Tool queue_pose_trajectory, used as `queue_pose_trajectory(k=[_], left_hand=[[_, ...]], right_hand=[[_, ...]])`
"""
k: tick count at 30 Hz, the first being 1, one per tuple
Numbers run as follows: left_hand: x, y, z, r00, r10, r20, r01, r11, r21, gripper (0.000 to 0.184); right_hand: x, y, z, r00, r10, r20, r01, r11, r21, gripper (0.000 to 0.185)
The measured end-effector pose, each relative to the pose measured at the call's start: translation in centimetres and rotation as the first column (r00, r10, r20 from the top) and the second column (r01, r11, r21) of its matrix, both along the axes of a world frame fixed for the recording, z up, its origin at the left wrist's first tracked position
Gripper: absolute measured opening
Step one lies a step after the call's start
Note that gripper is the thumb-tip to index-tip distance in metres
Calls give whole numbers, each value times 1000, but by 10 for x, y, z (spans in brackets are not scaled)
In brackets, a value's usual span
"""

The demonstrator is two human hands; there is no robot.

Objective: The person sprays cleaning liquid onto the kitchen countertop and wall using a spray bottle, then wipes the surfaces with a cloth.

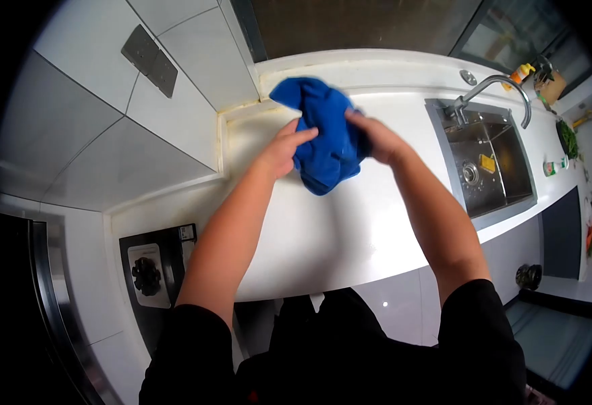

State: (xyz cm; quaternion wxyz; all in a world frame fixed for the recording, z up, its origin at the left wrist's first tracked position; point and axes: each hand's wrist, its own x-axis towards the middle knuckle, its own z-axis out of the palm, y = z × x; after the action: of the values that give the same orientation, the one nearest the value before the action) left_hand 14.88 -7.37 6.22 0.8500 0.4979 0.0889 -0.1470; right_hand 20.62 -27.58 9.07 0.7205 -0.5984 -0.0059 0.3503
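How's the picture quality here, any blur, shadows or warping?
Head view: wide-angle bending curves the countertop, corners fall to black; right hand looks motion-blurred; soft shadow on the countertop below the blue cloth; glints in the sink.

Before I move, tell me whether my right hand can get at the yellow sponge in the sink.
Probably yes: the right hand is the one nearer the sink and nothing covers the yellow sponge, though it may need to release the blue cloth.

No readable text or labels.
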Motion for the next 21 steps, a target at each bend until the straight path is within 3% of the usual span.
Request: queue_pose_trajectory(k=[1, 2, 3, 4, 6, 8, 9, 11, 12, 14, 16, 18, 20, 21], left_hand=[[5, 2, -11, 992, 17, 122, -19, 1000, 14, 64], [12, 10, -21, 993, 16, 120, -19, 1000, 18, 64], [21, 20, -29, 986, 151, 70, -161, 972, 170, 65], [29, 28, -31, 957, 288, 46, -287, 902, 322, 65], [31, 35, -9, 933, 359, 34, -353, 890, 290, 71], [34, 48, 16, 959, 202, 201, -264, 892, 367, 69], [28, 48, 39, 959, 202, 200, -264, 892, 366, 69], [9, 43, 79, 970, -108, 220, -65, 752, 656, 63], [-1, 40, 78, 969, -109, 221, -65, 753, 655, 63], [-28, 32, 69, 919, -320, 230, -112, 347, 931, 59], [-58, 25, 27, 916, -334, 224, -189, 134, 973, 55], [-90, 22, -24, 910, -357, 213, -190, 98, 977, 43], [-116, 20, -61, 917, -400, -10, 0, -25, 1000, 30], [-118, 20, -62, 917, -398, -13, 4, -22, 1000, 30]], right_hand=[[7, -2, -12, 1000, -1, 7, 1, 1000, 6, 65], [17, -6, -25, 998, 19, 53, -14, 995, -99, 59], [25, -10, -33, 994, 47, 94, -27, 978, -206, 53], [35, -11, -34, 994, -38, 105, 64, 964, -260, 43], [54, -15, -19, 975, 76, 208, 28, 890, -455, 48], [60, -20, 20, 949, 154, 274, -20, 900, -436, 44], [69, -24, 26, 940, 139, 311, 2, 911, -412, 40], [66, -27, 41, 928, 81, 365, 45, 945, -324, 39], [60, -29, 44, 920, 61, 387, 63, 952, -299, 40], [30, -33, 42, 911, 128, 392, 29, 929, -370, 44], [-2, -40, -1, 940, 98, 325, 12, 948, -319, 41], [-40, -48, -49, 978, 48, 205, 27, 937, -348, 42], [-65, -54, -84, 991, 126, 46, -90, 878, -471, 43], [-72, -57, -102, 985, 168, -29, -161, 861, -483, 41]])
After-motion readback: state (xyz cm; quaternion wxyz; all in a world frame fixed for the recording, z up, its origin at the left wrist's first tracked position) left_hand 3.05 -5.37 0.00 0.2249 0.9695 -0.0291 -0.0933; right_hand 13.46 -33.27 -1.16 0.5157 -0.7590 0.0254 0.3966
